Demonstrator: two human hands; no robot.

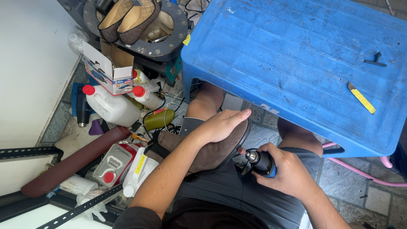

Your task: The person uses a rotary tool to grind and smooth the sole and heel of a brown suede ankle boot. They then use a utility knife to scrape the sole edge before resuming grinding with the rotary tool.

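at the lower centre of the frame the person sits with a brown suede shoe [212, 153] lying across the lap. the left hand [221, 125] lies flat over the shoe's upper side, fingers curled round its top edge and thumb pointing right, pinning it against the thigh. the right hand [285, 168] is closed round a handheld rotary tool [259, 161] with a blue and black body; its small reddish grinding bit [241, 150] touches the dark sole edge [238, 146] of the shoe just below the left thumb.

a blue plastic stool [296, 59] fills the upper right and serves as a counter, carrying a yellow-handled knife [361, 98] and a small black t-shaped key [375, 61]. at left the floor is crowded with white jugs with red caps [109, 106], a metal can [112, 164] and a roll of dark red sandpaper [72, 163]; a pair of quilted flats [129, 17] sits on a machine at the top.

the likely trouble: the bit sits close to the left thumb, so a skid off the sole edge could graze it. the shoe rests on soft clothing only, and a tilted bit might gouge the suede.
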